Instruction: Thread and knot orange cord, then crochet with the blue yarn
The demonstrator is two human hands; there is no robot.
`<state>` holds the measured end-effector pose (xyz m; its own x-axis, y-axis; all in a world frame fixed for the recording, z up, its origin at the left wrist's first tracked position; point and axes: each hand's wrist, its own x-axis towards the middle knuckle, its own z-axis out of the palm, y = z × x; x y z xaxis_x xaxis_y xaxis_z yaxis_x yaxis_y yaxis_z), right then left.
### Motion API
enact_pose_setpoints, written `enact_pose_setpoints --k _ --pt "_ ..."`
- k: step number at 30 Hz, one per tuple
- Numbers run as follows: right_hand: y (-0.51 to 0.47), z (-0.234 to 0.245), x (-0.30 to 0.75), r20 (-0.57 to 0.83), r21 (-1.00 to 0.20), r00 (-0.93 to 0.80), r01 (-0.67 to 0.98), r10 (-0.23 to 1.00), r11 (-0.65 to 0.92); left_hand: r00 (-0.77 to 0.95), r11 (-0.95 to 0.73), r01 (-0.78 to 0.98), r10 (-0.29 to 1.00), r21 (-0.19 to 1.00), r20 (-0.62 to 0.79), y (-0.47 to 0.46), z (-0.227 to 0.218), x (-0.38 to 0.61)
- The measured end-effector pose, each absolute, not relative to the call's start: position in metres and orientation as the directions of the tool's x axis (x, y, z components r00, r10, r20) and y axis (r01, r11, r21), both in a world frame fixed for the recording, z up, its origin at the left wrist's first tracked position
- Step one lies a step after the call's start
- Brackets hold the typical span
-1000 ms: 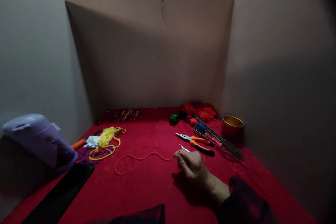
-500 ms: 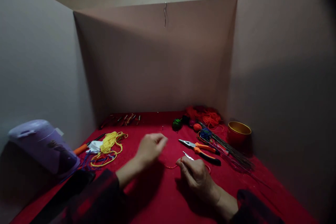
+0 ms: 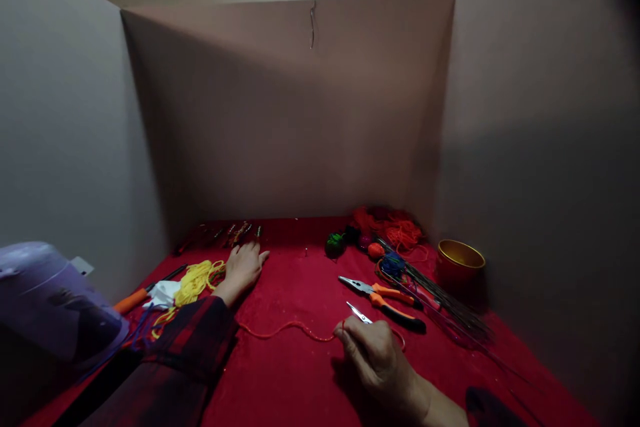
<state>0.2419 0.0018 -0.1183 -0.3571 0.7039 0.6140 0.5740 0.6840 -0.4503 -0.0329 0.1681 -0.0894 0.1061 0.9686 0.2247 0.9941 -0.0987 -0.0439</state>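
Nearest the camera, the right hand rested on the red cloth with thumb and forefinger pinched shut on one end of the orange cord, and a small pair of scissors poked out past its fingertips; whether the hand also gripped them could not be told. From that pinch the cord ran leftward across the cloth in a shallow wave, its long axis roughly side to side, until it passed under the dark sleeve of the left arm. So the cord's free length lay to the left of the grip, and the right hand was far nearer to it. The left hand lay farther back, flat and open on the cloth with nothing held, fingers just beside the yellow yarn. Beyond the right hand sat the orange-handled pliers, well apart from the cord, then thin rods, small yarn balls and a gold cup toward the back right corner. A lilac container stood at the left edge
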Motion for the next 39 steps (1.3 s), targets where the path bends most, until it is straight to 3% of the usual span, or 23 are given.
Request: enact_pose_setpoints --k 5,10,19,30,39 --pt "0.002 -0.12 0.242 0.616 -0.427 -0.347 0.607 0.707 0.67 0.116 -0.106 0.993 0.968 -0.058 0.222 0.167 -0.09 -0.034" --pt "0.002 -0.12 0.241 0.604 -0.477 -0.361 0.55 0.71 0.686 0.078 -0.07 0.997 0.961 -0.039 0.264 0.158 -0.09 -0.029" --pt "0.002 -0.117 0.241 0.625 -0.457 -0.353 0.558 0.697 0.693 -0.199 0.174 0.979 0.927 0.108 0.317 0.183 -0.061 -0.045" --pt "0.004 -0.118 0.243 0.606 -0.485 -0.353 0.546 0.713 0.683 -0.246 0.229 0.969 0.92 0.091 0.306 0.196 -0.086 -0.033" --pt "0.002 -0.113 0.242 0.617 -0.488 -0.351 0.532 0.705 0.692 -0.219 0.191 0.972 0.945 0.134 0.244 0.18 -0.069 -0.03"
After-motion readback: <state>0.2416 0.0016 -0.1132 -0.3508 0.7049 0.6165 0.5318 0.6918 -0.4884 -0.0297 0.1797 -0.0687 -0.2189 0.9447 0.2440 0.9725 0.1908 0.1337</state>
